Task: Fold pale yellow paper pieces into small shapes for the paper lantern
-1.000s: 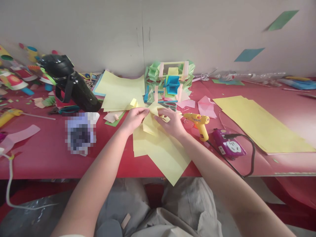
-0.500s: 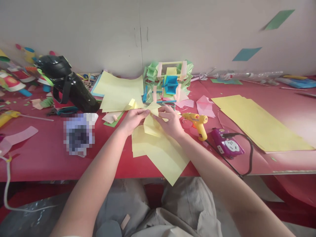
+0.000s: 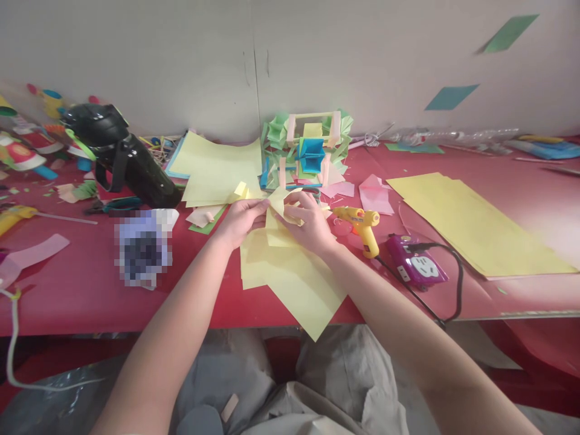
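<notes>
Between my two hands is a folded piece of pale yellow paper, held just above the table. My left hand pinches its left edge between thumb and fingers. On the other side, my right hand has its fingers bent round the paper's right part, partly covering it. Beneath them lie loose yellow sheets, one with a corner jutting past the table's front edge. Just behind my hands stands a paper model of green, blue, pink and yellow folded pieces.
A yellow glue gun lies right of my hands, beside a purple power socket with a black cable. Yellow sheets cover the right side. At left are a black bottle and a blurred-out item. More pale sheets lie behind.
The folded paper has shifted slightly in my fingers, and its right side now looks more curled. My hands stay in nearly the same place; the view moved a little.
</notes>
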`<state>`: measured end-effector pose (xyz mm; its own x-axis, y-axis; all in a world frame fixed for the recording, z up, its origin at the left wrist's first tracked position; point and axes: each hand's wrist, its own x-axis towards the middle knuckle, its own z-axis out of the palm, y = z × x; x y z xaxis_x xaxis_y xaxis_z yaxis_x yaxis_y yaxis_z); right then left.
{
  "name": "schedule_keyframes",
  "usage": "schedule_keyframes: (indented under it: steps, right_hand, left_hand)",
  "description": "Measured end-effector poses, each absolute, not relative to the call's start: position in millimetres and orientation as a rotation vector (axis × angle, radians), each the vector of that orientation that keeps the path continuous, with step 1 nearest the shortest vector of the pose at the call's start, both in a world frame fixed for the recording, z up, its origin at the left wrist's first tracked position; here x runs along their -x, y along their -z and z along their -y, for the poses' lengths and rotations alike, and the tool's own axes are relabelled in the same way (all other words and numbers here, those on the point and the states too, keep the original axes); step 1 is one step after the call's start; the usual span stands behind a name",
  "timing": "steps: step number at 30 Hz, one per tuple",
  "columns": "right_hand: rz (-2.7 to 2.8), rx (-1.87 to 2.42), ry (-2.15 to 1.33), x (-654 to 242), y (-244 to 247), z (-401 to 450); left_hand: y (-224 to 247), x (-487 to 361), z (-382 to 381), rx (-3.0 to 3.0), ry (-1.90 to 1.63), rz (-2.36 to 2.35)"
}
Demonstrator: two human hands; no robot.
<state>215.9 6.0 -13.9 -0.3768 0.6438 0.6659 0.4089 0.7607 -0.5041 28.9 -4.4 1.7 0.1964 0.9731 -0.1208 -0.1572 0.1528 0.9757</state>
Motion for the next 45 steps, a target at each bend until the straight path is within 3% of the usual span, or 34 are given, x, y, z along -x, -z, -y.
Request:
schedule_keyframes:
  steps: [19,31,45]
  right_hand:
    - [1.846,0.842,-0.519,-211.5,11.7,-2.3]
    - [1.911,0.796,-0.425,-212.4,12.9,-3.4]
    - [1.959,0.748,-0.328,-213.9,14.2,-6.2]
  left_hand:
    - [-1.8,-34.3,8.3,-1.381,-1.106,-1.183]
    - [-1.4,-31.3,6.8,-1.216,-1.134,-1.193]
    - [1.6,-32.7,5.0,-1.441,-1.216,-1.241]
